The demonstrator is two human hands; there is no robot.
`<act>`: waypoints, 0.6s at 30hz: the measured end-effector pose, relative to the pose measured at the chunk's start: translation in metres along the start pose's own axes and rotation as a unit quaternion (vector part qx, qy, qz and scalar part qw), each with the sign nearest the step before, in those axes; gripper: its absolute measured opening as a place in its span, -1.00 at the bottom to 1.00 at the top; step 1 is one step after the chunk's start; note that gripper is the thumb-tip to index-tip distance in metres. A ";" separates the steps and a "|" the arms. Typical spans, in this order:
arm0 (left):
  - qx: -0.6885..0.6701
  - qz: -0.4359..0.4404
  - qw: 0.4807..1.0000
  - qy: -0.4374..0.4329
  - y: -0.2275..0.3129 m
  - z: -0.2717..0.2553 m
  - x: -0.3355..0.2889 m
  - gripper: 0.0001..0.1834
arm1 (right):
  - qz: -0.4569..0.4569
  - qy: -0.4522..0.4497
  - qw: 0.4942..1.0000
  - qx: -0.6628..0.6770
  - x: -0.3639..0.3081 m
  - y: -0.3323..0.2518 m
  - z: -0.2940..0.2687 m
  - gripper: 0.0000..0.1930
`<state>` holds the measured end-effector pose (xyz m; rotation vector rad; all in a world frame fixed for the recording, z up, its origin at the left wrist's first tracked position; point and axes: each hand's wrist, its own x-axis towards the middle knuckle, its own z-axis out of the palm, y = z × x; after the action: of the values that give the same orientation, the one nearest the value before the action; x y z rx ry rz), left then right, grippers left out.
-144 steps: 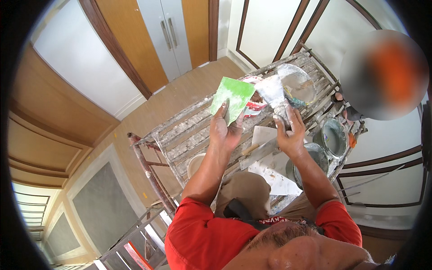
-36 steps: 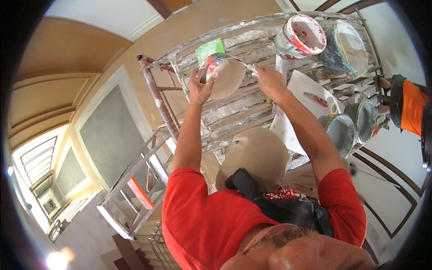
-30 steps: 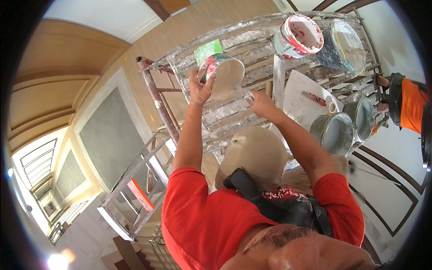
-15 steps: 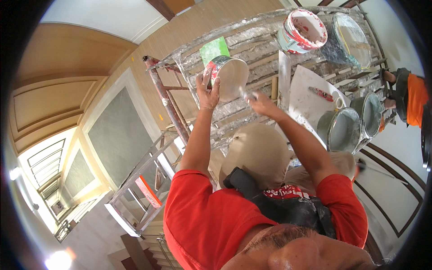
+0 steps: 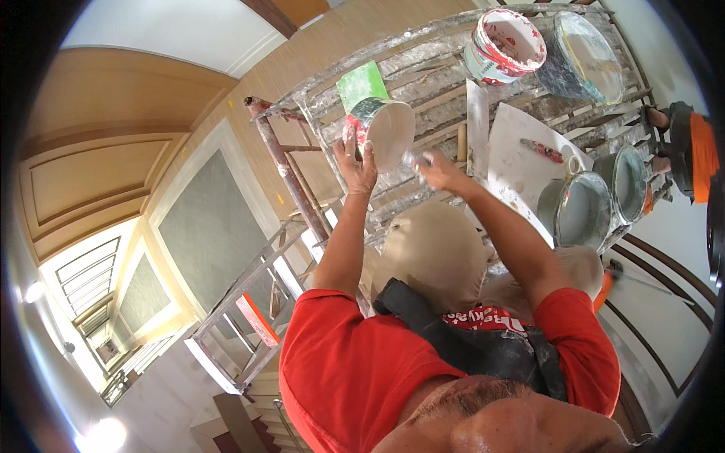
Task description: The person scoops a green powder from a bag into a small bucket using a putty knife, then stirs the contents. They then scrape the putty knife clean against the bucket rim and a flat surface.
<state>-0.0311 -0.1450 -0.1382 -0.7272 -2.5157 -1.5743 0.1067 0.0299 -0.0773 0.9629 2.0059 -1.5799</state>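
Observation:
A small round tub [image 5: 393, 134], red and dark outside with a pale inside, is tipped so its mouth turns to the right. My left hand [image 5: 358, 169] grips its near left side, thumb and fingers spread around the wall. Just right of the mouth, my right hand [image 5: 441, 171] is closed on a small whitish tool [image 5: 410, 159]; blur and my fingers hide its exact kind. Beyond the tub lies a bright green sheet [image 5: 361, 84], partly covered by it.
Splattered scaffold planks [image 5: 434, 83] lie beneath. A red-and-white bucket [image 5: 483, 62] and a large dark tub [image 5: 559, 64] stand at the back right. Nearer are two greenish buckets [image 5: 553, 205] and a white board [image 5: 517, 136] bearing a red cutter [image 5: 541, 150]. Another person [image 5: 701, 158] is at far right.
My left hand has shifted slightly right and down along the tub. The right hand stays beside the mouth, its tool a little lower. The whole view has shifted slightly.

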 end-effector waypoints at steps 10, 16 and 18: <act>0.002 0.008 1.000 -0.026 0.017 -0.003 -0.002 -0.39 | 0.005 0.025 0.997 -0.078 0.039 0.055 0.021 -0.53; -0.126 -0.012 0.992 0.018 0.021 -0.027 -0.012 -0.33 | 0.011 -0.039 0.999 -0.032 0.015 0.035 0.024 -0.48; 0.021 -0.016 0.999 -0.044 0.031 -0.038 0.017 -0.21 | -0.042 -0.017 0.994 -0.103 0.013 0.029 0.018 -0.49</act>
<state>-0.0394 -0.1607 -0.0894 -0.7718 -2.6260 -1.5265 0.1172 0.0197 -0.1111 0.7768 2.1604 -1.3871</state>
